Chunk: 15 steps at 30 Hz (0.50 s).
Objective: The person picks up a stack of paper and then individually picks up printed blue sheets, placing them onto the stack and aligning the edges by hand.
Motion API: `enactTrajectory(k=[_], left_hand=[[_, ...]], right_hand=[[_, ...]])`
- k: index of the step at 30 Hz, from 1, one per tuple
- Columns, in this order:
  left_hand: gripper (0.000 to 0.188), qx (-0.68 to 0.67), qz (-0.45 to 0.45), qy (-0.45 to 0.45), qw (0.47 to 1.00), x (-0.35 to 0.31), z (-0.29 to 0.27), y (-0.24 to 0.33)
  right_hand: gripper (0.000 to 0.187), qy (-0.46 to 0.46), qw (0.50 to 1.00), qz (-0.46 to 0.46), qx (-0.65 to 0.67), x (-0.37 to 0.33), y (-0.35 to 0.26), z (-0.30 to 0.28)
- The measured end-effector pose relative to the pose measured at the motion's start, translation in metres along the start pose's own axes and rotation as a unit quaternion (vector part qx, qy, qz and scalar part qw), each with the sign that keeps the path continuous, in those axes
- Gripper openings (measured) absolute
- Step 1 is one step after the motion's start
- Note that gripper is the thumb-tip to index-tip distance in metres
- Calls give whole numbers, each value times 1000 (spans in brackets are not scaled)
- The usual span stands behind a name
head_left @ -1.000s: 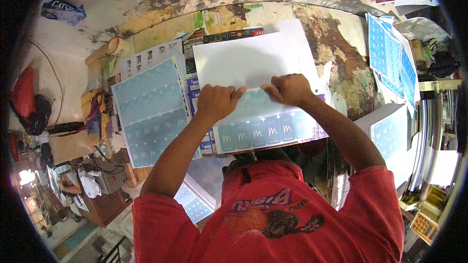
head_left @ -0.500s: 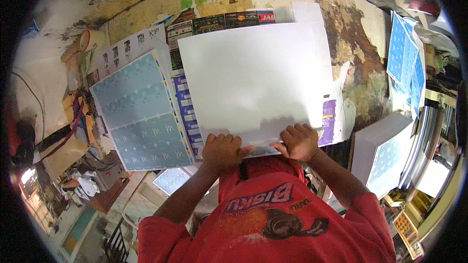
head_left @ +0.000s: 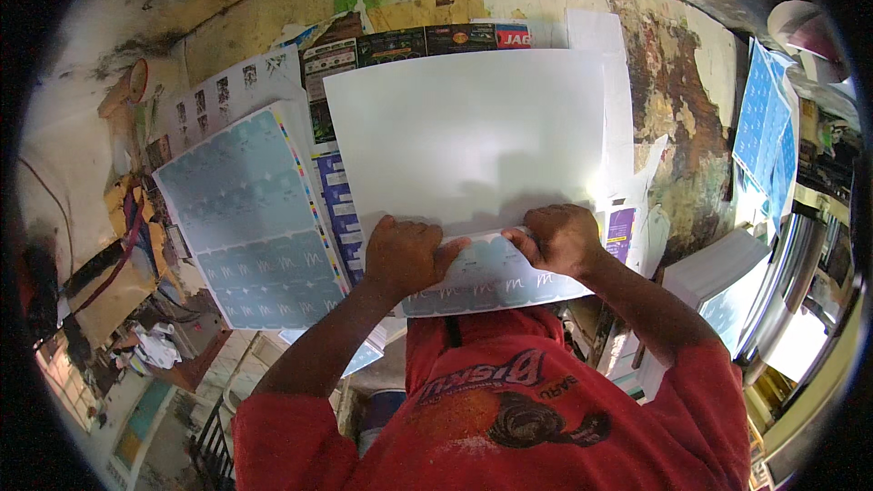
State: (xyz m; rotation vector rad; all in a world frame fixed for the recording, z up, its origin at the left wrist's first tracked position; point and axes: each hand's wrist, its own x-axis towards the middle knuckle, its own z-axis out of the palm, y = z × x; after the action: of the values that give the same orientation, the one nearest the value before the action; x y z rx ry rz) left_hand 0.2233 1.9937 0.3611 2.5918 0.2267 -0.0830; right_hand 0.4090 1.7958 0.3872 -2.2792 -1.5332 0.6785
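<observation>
In front of me a large white sheet (head_left: 473, 118) spans the middle of the work surface. My left hand (head_left: 403, 259) grips it at the left of its near edge, and my right hand (head_left: 562, 241) grips it further right. Both hands have fingers curled over the white and thumbs pointing inward. Below the thumbs a blue-grey printed band (head_left: 500, 277) with pale letter-like marks faces me. I cannot tell whether the band is the sheet's bent-over face or another sheet under it.
Left of the white sheet lies a blue-grey printed sheet (head_left: 250, 218) with a colour strip along its edge. A thick paper stack (head_left: 714, 268) stands at the right, near metal rollers (head_left: 782, 282). Blue printed sheets (head_left: 764, 123) hang at the far right. A peeling wall (head_left: 673, 100) rises behind.
Both hands have moved slightly away from my body, still on the sheet. Much more of the blue-grey printed band now shows below them. My view has shifted a little.
</observation>
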Motion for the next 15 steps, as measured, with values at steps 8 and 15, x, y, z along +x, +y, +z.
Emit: enactTrajectory(k=[8, 15], left_hand=[[52, 23, -29, -11, 999, -8, -56, 30], [54, 109, 1, 82, 991, -15, -260, 135]], right_hand=[[50, -23, 996, -13, -85, -1, -38, -59], [41, 169, 965, -155, -128, -26, -126, -233]])
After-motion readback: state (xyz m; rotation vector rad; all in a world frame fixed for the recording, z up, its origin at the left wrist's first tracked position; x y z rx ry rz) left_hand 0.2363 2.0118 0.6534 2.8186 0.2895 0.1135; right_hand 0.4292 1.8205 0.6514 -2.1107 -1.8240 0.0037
